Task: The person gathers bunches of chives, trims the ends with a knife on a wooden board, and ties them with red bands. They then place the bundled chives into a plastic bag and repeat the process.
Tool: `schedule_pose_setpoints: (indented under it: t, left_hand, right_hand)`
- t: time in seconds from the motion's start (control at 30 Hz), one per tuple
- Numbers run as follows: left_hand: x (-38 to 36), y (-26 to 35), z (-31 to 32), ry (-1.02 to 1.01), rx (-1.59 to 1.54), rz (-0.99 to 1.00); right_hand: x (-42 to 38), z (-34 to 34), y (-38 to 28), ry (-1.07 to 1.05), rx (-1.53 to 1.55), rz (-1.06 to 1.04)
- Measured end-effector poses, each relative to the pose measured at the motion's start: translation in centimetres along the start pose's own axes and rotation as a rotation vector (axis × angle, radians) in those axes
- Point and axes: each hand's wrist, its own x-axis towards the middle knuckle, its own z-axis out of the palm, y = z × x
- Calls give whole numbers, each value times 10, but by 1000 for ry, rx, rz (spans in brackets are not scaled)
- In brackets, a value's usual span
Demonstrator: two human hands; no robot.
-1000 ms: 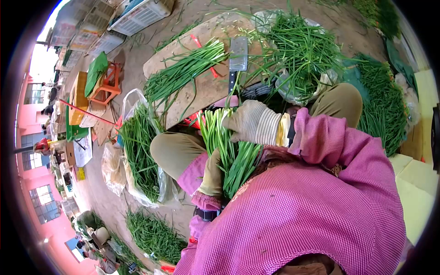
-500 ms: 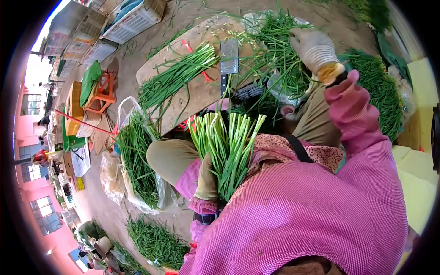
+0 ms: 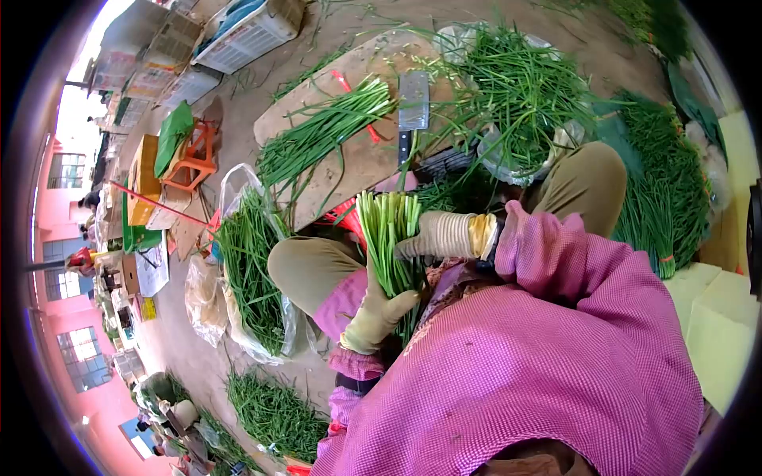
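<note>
A bundle of green stalks with pale ends (image 3: 389, 230) stands upright at my lap. My left hand (image 3: 375, 313), in a pale glove, is wrapped round its lower part. My right hand (image 3: 432, 236), in a grey knitted glove, presses on the bundle's right side with its fingers round the stalks. Beyond them, on a wooden board (image 3: 278, 115), lie another bunch of green stalks (image 3: 325, 131) over a red strip (image 3: 374, 132) and a cleaver (image 3: 413, 99) with a black handle. A loose heap of greens (image 3: 528, 91) is at the board's right.
A plastic bag of greens (image 3: 252, 270) stands left of my knee. More greens lie on the floor (image 3: 274, 412) and at the right (image 3: 659, 190). An orange stool (image 3: 193, 159), white crates (image 3: 250, 36) and yellow blocks (image 3: 718, 317) are farther out.
My right hand has come from the loose heap down to the bundle and taken hold of its side. The bundle's stalks are now closer together.
</note>
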Motion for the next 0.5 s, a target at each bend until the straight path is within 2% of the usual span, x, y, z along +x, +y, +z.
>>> schedule_pose_setpoints:
  t: [0.03, 0.1, 0.13, 0.17, 0.2, 0.23, 0.27, 0.37, 0.5]
  left_hand:
    - [-1, 6, 3, 87, 87, -62]
    - [0, 0, -8, 143, 35, -123]
    - [0, -1, -12, 189, -23, -188]
    - [-1, 0, -17, 165, -217, -215]
    - [-3, 2, -23, 156, -331, -281]
    - [-6, 2, -31, 145, -444, -346]
    - [-8, -1, -40, 126, -486, -393]
    - [-12, 18, -27, 171, -670, -346]
    - [-11, -4, -49, 97, -744, -295]
  right_hand:
    - [11, 5, 4, 13, -18, -86]
    - [12, 7, -10, 1, 12, -221]
    - [6, 2, -18, -47, 117, -102]
    - [3, -2, -20, -96, 220, 21]
    - [5, -1, -22, -109, 423, 74]
    - [2, -8, -24, -214, 429, 170]
    - [-2, -11, -27, -220, 392, 113]
    - [-10, -11, -30, -180, 314, 39]
    - [0, -12, -18, -203, 336, 9]
